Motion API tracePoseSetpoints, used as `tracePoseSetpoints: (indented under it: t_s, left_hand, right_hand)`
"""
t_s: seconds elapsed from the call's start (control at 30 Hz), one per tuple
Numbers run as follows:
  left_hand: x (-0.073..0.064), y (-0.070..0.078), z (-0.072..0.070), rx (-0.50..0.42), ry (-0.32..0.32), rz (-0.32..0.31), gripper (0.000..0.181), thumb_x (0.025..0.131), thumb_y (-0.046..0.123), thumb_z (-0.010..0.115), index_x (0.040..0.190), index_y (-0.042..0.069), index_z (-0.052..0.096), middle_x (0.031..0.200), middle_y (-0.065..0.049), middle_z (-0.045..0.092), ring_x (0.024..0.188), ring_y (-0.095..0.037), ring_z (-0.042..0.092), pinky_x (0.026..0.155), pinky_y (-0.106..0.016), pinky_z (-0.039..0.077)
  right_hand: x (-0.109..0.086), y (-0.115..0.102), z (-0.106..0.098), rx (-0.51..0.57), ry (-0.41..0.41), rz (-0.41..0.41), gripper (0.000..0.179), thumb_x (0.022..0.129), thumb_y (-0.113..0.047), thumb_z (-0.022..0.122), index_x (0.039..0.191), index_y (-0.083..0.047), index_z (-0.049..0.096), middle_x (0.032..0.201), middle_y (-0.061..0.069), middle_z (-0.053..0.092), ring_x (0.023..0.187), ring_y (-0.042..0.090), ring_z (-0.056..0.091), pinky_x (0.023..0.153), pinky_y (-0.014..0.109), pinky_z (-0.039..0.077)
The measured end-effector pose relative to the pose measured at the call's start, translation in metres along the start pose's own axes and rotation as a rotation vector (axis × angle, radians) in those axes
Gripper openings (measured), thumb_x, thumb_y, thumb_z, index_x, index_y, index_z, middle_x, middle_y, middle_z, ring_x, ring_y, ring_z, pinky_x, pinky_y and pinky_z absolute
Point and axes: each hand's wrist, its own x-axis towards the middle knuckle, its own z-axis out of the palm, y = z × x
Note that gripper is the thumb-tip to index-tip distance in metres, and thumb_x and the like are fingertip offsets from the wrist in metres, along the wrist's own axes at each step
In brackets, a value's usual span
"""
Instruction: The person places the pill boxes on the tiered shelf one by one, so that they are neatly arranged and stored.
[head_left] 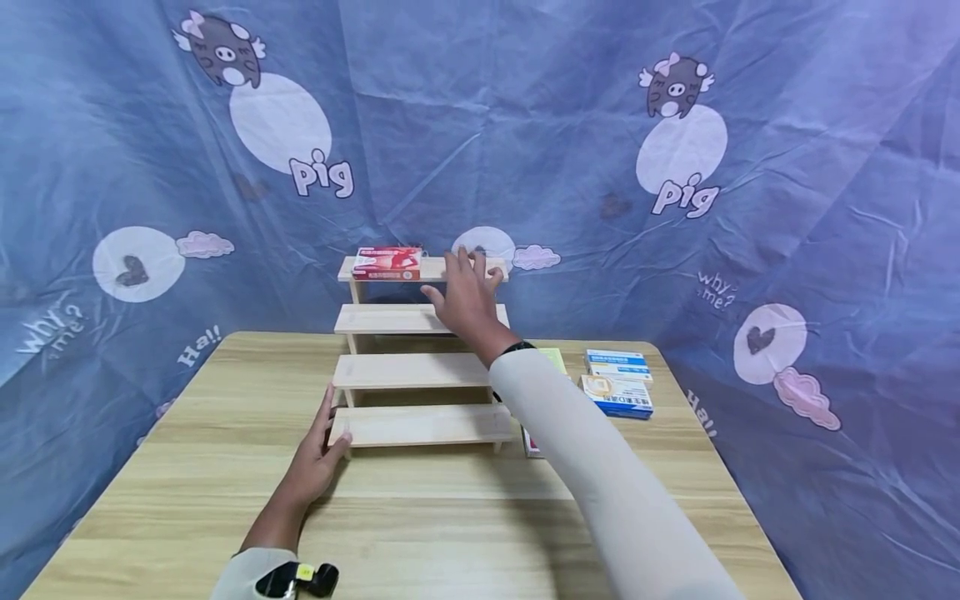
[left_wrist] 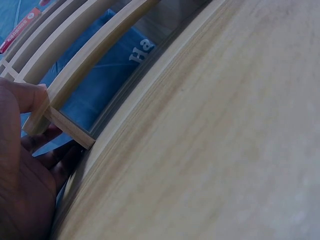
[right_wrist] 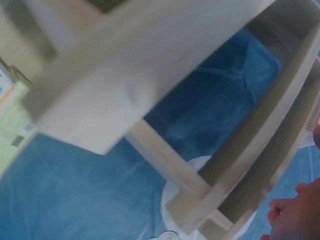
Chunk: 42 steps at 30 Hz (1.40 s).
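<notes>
A red-and-white box (head_left: 387,263) marks the left end of the pale wooden rack (head_left: 412,371). Blue-and-white boxes (head_left: 617,397) lie near the far right corner of the worktop (head_left: 420,533), streaked yellowish-brown. Beyond its far edge, blue cloth (head_left: 480,71) bears grey pigs (head_left: 225,53), white discs (head_left: 281,123) and pink clouds (head_left: 206,244). The sleeves (head_left: 600,467) are pale grey.

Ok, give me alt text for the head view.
A person's right hand is spread over the top step of a wooden four-step rack, beside a red box; the left hand grips the lowest step. Blue-and-white boxes lie on the table at right.
</notes>
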Motion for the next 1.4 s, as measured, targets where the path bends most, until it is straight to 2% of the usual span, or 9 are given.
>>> tracePoseSetpoints:
  t_s: [0.23, 0.47, 0.63, 0.8, 0.93, 1.13, 1.4]
  left_hand:
    - [0.0, 0.0, -0.001, -0.001, -0.005, -0.021, 0.085, 0.116, 0.013, 0.052, 0.178, 0.026, -0.005, 0.175, -0.035, 0.024, 0.159, -0.056, 0.032, 0.1, 0.003, 0.028]
    - [0.0, -0.001, 0.002, -0.006, -0.004, -0.019, 0.085, 0.116, 0.012, 0.053, 0.178, 0.024, -0.004, 0.174, -0.036, 0.027, 0.157, -0.057, 0.035, 0.099, 0.003, 0.029]
    - [0.0, 0.001, 0.001, 0.006, -0.007, -0.026, 0.085, 0.116, 0.013, 0.052, 0.178, 0.024, -0.005, 0.174, -0.035, 0.027, 0.158, -0.057, 0.034, 0.1, 0.001, 0.029]
    - [0.0, 0.002, 0.0, 0.012, -0.014, -0.035, 0.085, 0.117, 0.015, 0.051, 0.177, 0.027, -0.006, 0.176, -0.035, 0.023, 0.159, -0.059, 0.031, 0.101, 0.0, 0.029]
    - [0.0, 0.0, 0.0, 0.016, -0.013, -0.036, 0.084, 0.117, 0.016, 0.051, 0.178, 0.027, -0.006, 0.175, -0.035, 0.023, 0.158, -0.061, 0.032, 0.101, 0.0, 0.029]
    - [0.002, -0.001, -0.001, 0.026, -0.018, -0.033, 0.084, 0.117, 0.016, 0.051, 0.178, 0.027, -0.007, 0.174, -0.035, 0.025, 0.156, -0.06, 0.035, 0.1, 0.0, 0.031]
    - [-0.001, 0.001, -0.001, 0.033, -0.014, -0.05, 0.086, 0.116, 0.015, 0.053, 0.178, 0.025, -0.006, 0.173, -0.036, 0.027, 0.153, -0.059, 0.042, 0.1, -0.008, 0.04]
  right_hand:
    - [-0.014, 0.017, 0.004, 0.139, 0.109, 0.0, 0.072, 0.106, -0.053, 0.069, 0.164, -0.016, 0.047, 0.18, 0.011, 0.033, 0.164, 0.036, 0.028, 0.122, 0.072, 0.021]
    - [-0.035, 0.038, 0.006, 0.261, 0.207, -0.041, 0.063, 0.104, -0.042, 0.075, 0.155, -0.011, 0.054, 0.178, 0.017, 0.033, 0.16, 0.039, 0.03, 0.118, 0.072, 0.021]
    - [-0.047, 0.055, 0.006, 0.329, 0.283, -0.057, 0.057, 0.105, -0.038, 0.073, 0.15, -0.009, 0.057, 0.175, 0.019, 0.038, 0.158, 0.041, 0.033, 0.116, 0.07, 0.019]
    - [-0.055, 0.072, 0.01, 0.389, 0.393, -0.096, 0.046, 0.106, -0.029, 0.072, 0.143, -0.004, 0.061, 0.172, 0.02, 0.043, 0.154, 0.043, 0.036, 0.114, 0.072, 0.015]
    - [-0.062, 0.082, 0.012, 0.418, 0.473, -0.1, 0.042, 0.105, -0.025, 0.072, 0.138, 0.0, 0.063, 0.173, 0.025, 0.039, 0.154, 0.047, 0.034, 0.112, 0.075, 0.014]
    - [-0.072, 0.093, 0.011, 0.46, 0.484, -0.025, 0.043, 0.104, -0.02, 0.073, 0.142, -0.003, 0.06, 0.18, 0.023, 0.024, 0.159, 0.048, 0.025, 0.111, 0.074, 0.013]
    - [-0.085, 0.105, 0.007, 0.525, 0.491, 0.05, 0.046, 0.103, -0.018, 0.074, 0.143, -0.003, 0.059, 0.178, 0.023, 0.027, 0.158, 0.05, 0.024, 0.113, 0.074, 0.013]
